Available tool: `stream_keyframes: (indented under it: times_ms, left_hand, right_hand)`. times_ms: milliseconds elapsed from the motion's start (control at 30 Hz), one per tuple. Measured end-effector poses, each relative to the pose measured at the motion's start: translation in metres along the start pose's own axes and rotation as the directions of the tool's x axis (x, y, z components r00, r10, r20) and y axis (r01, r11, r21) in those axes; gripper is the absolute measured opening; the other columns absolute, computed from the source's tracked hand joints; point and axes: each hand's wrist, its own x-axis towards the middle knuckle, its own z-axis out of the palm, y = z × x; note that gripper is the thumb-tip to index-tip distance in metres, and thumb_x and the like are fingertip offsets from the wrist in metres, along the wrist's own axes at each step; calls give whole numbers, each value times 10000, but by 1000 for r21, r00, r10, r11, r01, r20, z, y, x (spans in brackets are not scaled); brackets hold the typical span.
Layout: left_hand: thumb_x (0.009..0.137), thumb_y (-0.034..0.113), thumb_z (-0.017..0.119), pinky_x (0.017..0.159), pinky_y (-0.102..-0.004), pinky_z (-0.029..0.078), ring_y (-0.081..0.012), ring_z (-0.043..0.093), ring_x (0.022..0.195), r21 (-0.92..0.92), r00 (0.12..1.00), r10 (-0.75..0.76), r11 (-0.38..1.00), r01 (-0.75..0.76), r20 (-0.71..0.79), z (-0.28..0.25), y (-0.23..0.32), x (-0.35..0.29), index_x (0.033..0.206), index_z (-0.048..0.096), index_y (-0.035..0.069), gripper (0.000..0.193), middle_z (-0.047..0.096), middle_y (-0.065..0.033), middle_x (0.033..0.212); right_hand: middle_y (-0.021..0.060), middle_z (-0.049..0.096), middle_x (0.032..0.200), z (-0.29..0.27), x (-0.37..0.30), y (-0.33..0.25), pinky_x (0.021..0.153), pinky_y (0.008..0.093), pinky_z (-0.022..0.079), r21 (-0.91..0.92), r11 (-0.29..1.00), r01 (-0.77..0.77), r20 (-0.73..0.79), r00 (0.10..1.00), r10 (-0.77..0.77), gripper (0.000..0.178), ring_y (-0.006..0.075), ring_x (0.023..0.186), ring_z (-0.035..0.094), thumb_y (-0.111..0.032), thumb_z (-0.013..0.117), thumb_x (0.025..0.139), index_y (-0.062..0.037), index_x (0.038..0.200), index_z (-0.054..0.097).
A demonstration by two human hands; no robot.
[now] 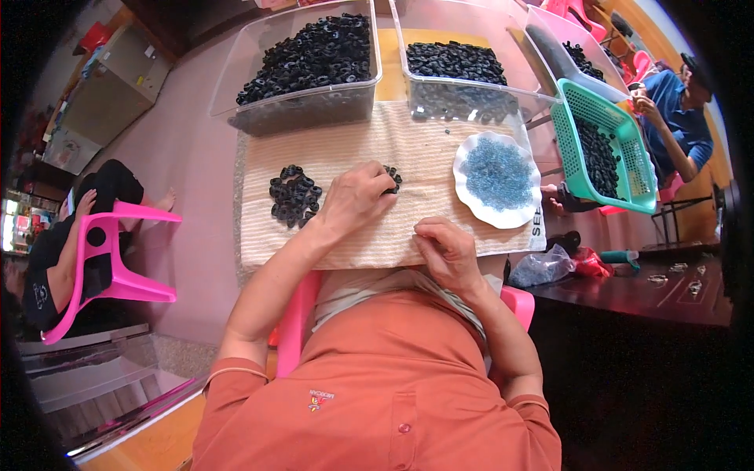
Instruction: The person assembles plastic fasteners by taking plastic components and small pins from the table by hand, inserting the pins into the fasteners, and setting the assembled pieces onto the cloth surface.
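Reaching across the cloth-covered board, our left hand curls loosely over a few black rings near its middle, fingertips pinching one. Our right hand rests half-closed at the near edge; what it holds we cannot tell. A ring pile sits close left.

Two clear plastic bins and sit at the far edge, both loaded with black rings; white scalloped plate of small blue beads just right of centre on the beige ribbed cloth. Green mesh basket of more black parts tilts off the right side, next to a seated person in blue. Left: another person on a pink plastic chair; dark side table at right carries a clear bag.
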Motion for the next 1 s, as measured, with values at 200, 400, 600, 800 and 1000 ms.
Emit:
stream_keyframes:
  times_ms: [200, 400, 600, 800, 1000]
  left_hand:
    - [818, 121, 797, 793, -442, 554, -342, 681, 905, -94, 977, 44, 993, -65, -210, -4, 7, -5, 927, 707, 52, 157, 694, -126, 935]
    - [835, 63, 810, 735, -390, 573, -301, 724, 840, -278, 966, -27, 959, -47, -256, 6, 30, -18, 971, 709, 20, 176, 726, -141, 912]
    - [865, 45, 809, 677, -319, 583, -198, 731, 770, -479, 962, -113, 878, -19, -246, 25, 44, -28, 1038, 724, 11, 195, 730, -127, 889]
    - [867, 43, 808, 687, -301, 581, -182, 726, 775, -524, 971, -69, 850, -62, -227, 28, 48, -30, 1055, 741, 4, 204, 741, -118, 908]
    - [861, 63, 801, 673, -339, 570, -249, 727, 774, -587, 978, -149, 809, 37, -144, 26, 57, -31, 1022, 739, -13, 189, 733, -153, 899]
  right_hand:
    - [165, 719, 1019, -10, 3, -3, 679, 335, 571, -78, 994, 71, -17, 997, -72, 149, 278, 827, 727, 48, 711, 892, 15, 1033, 678]
    - [152, 716, 1049, -56, 6, -7, 746, 406, 588, -479, 878, 20, -131, 987, -94, 232, 354, 895, 720, 8, 781, 832, -31, 1043, 692]
    - [110, 694, 1133, -91, 6, -6, 830, 430, 554, -824, 567, -17, -7, 1000, 21, 287, 326, 1029, 654, -161, 790, 848, -46, 1095, 698]
    - [90, 652, 1065, -91, 9, -4, 818, 432, 544, -854, 520, 30, 95, 991, 99, 251, 315, 993, 623, -162, 795, 801, -63, 996, 673]
    - [87, 648, 1027, -97, 7, 2, 795, 435, 542, -811, 584, 34, 92, 993, 71, 200, 314, 958, 623, -113, 765, 785, -82, 952, 660]
